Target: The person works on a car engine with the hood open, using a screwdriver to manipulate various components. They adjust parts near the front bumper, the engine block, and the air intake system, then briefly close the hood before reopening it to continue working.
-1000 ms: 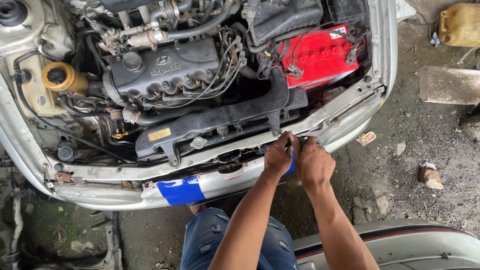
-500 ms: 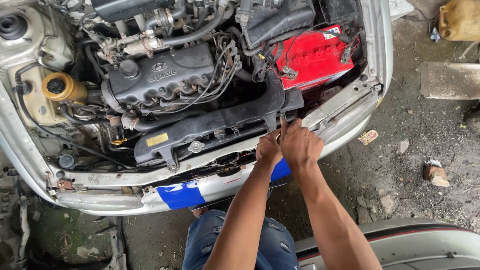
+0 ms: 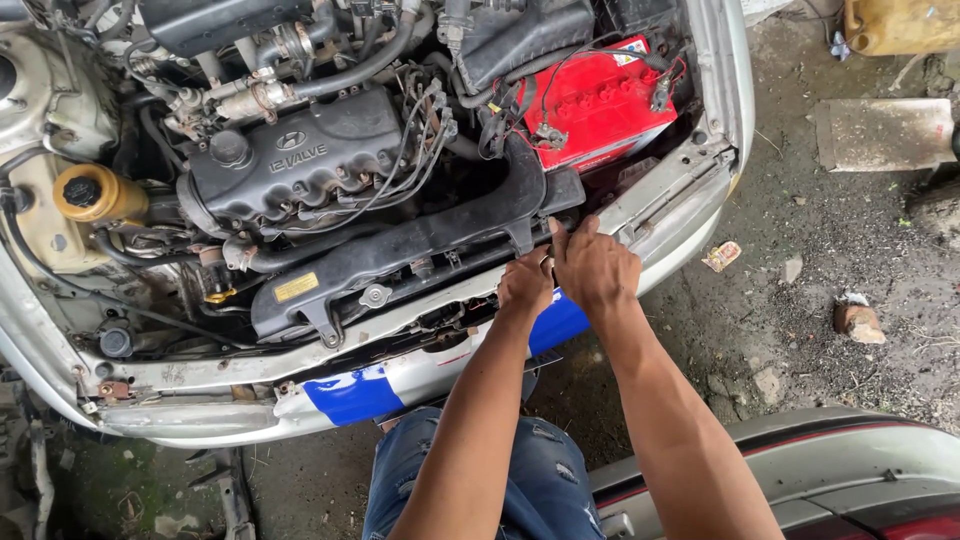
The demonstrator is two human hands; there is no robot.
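Both hands sit higher against the car's front than 1 second ago. The right hand (image 3: pixel 597 268) now lies past the silver front rail (image 3: pixel 400 320), its fingers (image 3: pixel 558 232) reaching the black radiator shroud (image 3: pixel 420 245). The left hand (image 3: pixel 527 285) has followed, resting just beside it at the rail's upper edge.

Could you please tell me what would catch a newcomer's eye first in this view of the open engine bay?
The bright red battery at the upper right of the bay stands out most. Next come both hands, the left hand and right hand, pressed together at the front crossbar beside the black radiator cover. A yellow-capped tank sits at the far left.
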